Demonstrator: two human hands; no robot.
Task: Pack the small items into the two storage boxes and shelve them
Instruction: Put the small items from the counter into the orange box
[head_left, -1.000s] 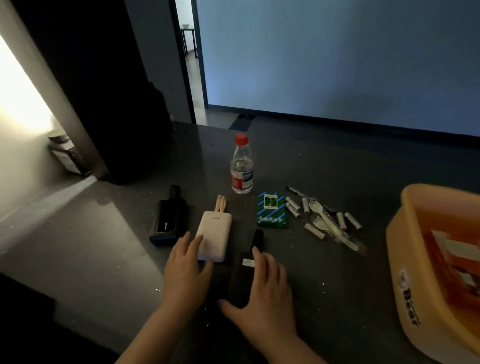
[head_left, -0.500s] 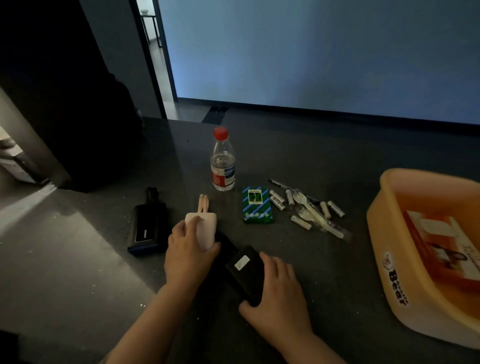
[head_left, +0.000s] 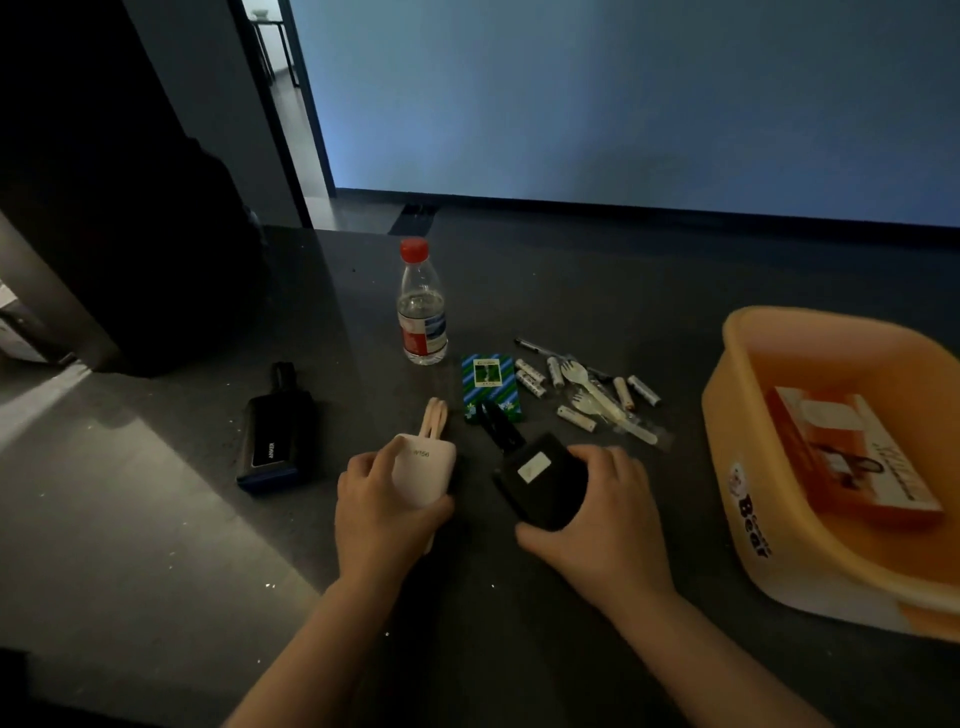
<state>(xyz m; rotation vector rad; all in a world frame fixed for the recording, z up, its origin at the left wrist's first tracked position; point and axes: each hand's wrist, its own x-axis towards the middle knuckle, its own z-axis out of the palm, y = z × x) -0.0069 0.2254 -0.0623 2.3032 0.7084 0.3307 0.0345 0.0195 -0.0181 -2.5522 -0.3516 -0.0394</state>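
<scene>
The left hand (head_left: 382, 512) grips a white power bank (head_left: 422, 470) and the right hand (head_left: 592, 519) a black one (head_left: 540, 480), side by side near the counter's (head_left: 156, 519) front edge; the yellow storage box (head_left: 769, 493) sits at its right edge.

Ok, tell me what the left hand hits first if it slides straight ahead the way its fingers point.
Probably the green card box. The left hand, holding the white power bank, points up-right toward it, though depth is unclear.

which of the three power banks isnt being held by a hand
The dark power bank lying alone at the left. The white power bank is in the left hand; the black power bank is in the right hand.
</scene>
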